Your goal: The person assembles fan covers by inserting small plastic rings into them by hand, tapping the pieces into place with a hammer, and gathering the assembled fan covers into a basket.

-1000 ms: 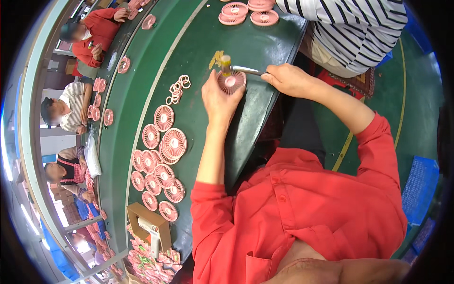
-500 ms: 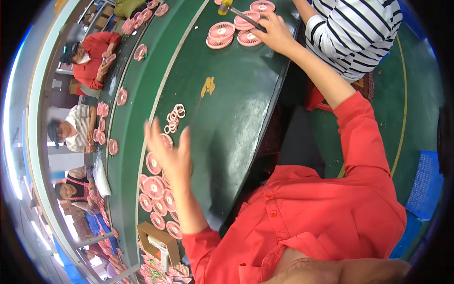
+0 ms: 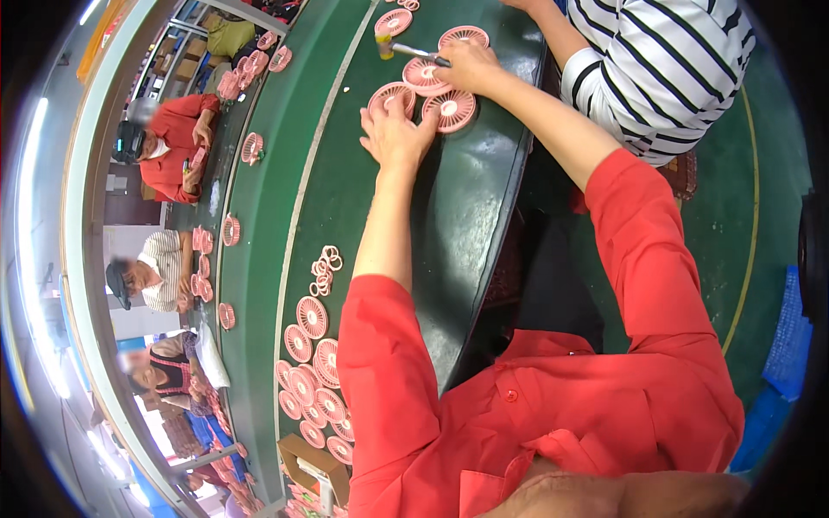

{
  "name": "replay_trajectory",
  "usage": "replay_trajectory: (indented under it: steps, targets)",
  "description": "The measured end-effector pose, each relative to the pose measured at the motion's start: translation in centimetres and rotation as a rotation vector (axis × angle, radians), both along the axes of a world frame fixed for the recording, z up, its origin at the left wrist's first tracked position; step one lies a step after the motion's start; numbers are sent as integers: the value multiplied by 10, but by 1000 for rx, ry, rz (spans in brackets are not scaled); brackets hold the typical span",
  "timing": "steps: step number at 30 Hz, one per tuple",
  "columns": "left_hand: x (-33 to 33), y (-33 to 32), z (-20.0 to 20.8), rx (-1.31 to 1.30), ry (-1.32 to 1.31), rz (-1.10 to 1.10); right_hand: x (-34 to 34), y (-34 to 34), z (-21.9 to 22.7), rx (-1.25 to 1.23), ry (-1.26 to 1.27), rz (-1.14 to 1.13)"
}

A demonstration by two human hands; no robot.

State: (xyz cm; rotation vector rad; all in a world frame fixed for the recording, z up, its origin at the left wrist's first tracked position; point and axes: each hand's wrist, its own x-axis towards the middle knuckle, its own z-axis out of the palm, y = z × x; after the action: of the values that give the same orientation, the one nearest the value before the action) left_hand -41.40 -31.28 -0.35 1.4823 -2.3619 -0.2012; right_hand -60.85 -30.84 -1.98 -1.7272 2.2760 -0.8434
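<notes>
My right hand point(image 3: 467, 67) is closed around the dark grip of a small hammer point(image 3: 420, 54). Its yellow head point(image 3: 384, 47) points left, over the green table. Beneath the handle and my fingers lies a pink round fan grille point(image 3: 424, 78), partly covered. My left hand point(image 3: 397, 136) reaches forward with fingers spread, touching or just over another pink grille point(image 3: 389, 90) that it partly hides. Close by lie a grille point(image 3: 449, 111) between my hands and one point(image 3: 465, 37) beyond my right hand.
Several more grilles point(image 3: 312, 318) and pale rings point(image 3: 325, 270) sit left of my left arm, with a cardboard box point(image 3: 306, 462) nearer. A person in a striped shirt point(image 3: 661, 73) sits at the right. Other people work across the green table point(image 3: 345, 194).
My left hand has moved forward from beside the rings to the grilles near my right hand. The hammer has come down lower over the grilles. The view has shifted slightly.
</notes>
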Motion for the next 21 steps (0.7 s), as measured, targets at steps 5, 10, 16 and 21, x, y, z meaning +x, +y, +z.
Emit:
replay_trajectory:
  steps: [5,10,16,21]
  targets:
    - [79,61,-13,-100,148,-15,70,53,-4,-163,70,146]
    - [160,141,-13,-121,173,-10,143,127,7,-188,27,332]
    - [233,216,-14,-96,247,66,194,158,4,-216,-76,514]
    - [251,236,-8,-153,199,56,175,139,-4,-223,-115,528]
